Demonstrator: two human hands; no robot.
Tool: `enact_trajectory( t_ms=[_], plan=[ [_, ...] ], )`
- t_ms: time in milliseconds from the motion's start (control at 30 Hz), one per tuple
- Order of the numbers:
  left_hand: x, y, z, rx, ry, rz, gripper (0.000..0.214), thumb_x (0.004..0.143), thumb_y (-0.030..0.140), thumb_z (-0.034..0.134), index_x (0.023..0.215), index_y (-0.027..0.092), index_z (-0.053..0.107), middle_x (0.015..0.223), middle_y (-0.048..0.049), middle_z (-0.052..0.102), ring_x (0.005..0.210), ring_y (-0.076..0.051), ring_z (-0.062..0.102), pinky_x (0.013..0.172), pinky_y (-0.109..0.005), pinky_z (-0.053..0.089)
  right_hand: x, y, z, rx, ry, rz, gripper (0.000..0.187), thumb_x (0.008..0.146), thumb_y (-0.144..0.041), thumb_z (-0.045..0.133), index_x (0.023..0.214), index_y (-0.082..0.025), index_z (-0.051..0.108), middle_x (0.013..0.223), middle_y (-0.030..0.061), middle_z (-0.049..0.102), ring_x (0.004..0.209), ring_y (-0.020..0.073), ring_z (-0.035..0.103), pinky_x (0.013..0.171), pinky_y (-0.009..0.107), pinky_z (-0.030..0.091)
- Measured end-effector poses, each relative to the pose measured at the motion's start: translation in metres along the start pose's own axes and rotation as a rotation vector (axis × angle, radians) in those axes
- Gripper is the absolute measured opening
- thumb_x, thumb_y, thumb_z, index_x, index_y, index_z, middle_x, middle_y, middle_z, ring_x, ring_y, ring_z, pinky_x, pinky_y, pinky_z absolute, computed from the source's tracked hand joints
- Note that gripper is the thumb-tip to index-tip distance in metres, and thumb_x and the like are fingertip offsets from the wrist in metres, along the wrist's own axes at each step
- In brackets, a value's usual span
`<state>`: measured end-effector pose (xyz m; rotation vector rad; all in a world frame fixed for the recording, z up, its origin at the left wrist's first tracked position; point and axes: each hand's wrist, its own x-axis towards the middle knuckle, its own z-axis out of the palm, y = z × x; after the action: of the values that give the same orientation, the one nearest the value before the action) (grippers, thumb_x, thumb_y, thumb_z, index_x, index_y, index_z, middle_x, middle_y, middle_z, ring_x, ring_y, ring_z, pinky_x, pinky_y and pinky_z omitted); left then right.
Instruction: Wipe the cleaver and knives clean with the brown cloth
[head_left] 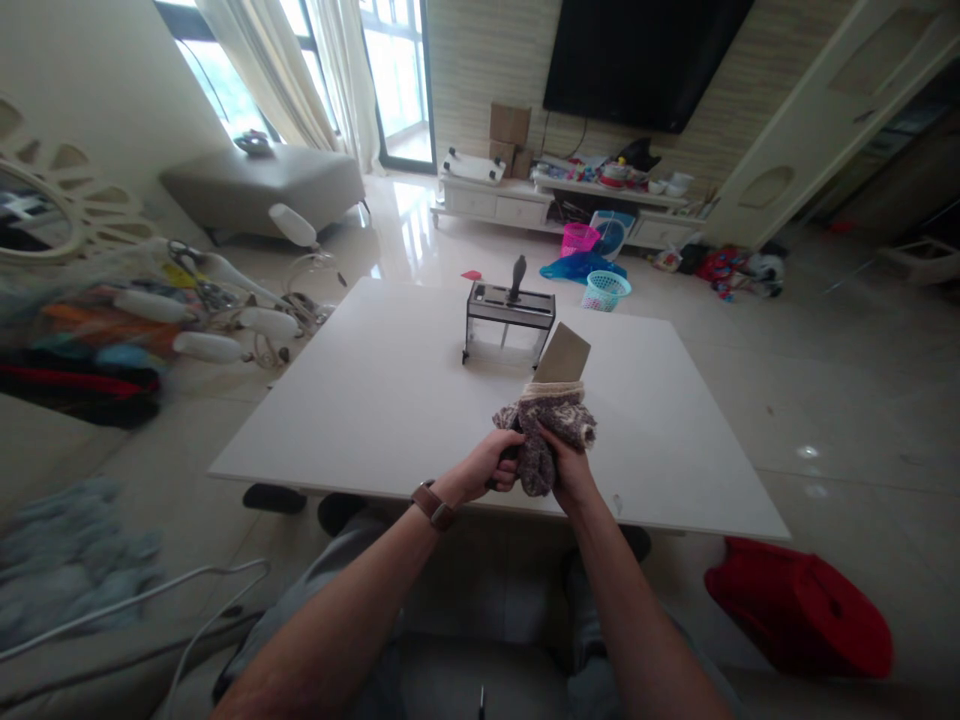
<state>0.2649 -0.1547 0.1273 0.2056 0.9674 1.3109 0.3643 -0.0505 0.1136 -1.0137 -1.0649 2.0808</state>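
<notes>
Over the near part of the white table (360, 400), my left hand (499, 462) is closed round the dark handle of a cleaver. The broad metal blade of the cleaver (562, 355) points up and away from me. A brown-and-cream patterned cloth (551, 412) is wrapped round the lower blade and hangs down between my hands. My right hand (570, 465) grips this cloth from the right side; its fingertips are partly hidden by the fabric. Beyond them stands a knife block (511, 303) with clear sides, with one dark-handled knife (517, 278) upright in it.
On the floor past the table's far edge are a turquoise basket (606, 289), a pink basket (579, 239) and a blue plastic thing (574, 268). A lamp with white shades (274, 322) stands at the left. Something red (802, 610) lies low at the right.
</notes>
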Motion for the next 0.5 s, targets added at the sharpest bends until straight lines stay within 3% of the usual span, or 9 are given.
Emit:
enact_trajectory(
  t_ms=[367,500],
  plan=[
    [-0.007,0.006,-0.004,0.016,-0.092,0.035,0.036,0.085,0.045,0.060,0.064,0.020,0.044,0.046,0.0113,0.023,0.037,-0.004,0.014,0.035,-0.017,0.015,0.004,-0.015,0.002,0.099,0.106,-0.087,0.045,0.065,-0.044,0.085,0.100,-0.019,0.072,0.100,0.0043,0.078,0.097,0.0256,0.073,0.085,0.037,0.061],
    [-0.010,0.008,-0.005,-0.029,-0.129,0.016,0.033,0.086,0.045,0.059,0.068,0.019,0.049,0.048,0.0115,0.022,0.038,-0.004,0.013,0.036,-0.016,0.015,0.005,-0.023,-0.003,0.116,0.061,-0.135,0.049,0.070,-0.047,0.080,0.111,-0.027,0.063,0.101,-0.0019,0.076,0.096,0.0229,0.072,0.084,0.038,0.060]
  ],
)
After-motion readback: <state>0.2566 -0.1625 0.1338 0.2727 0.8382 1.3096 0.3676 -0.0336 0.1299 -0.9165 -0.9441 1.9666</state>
